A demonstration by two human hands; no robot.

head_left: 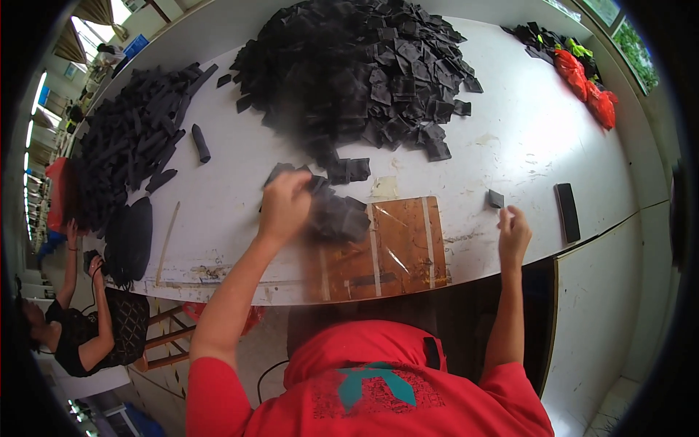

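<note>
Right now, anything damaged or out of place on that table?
Yes. The white table top is scuffed and stained, with a brown board taped over the front edge like a patch. One small black fabric piece lies alone by the right hand, away from the big pile.

The single head view is looking steeply down from above the person's red shirt (378, 393) onto the white table (218, 211), facing across it toward the big black fabric pile (357, 73) at the far edge. It is sitting close, and fisheye bending is curving the table's rim.
</note>
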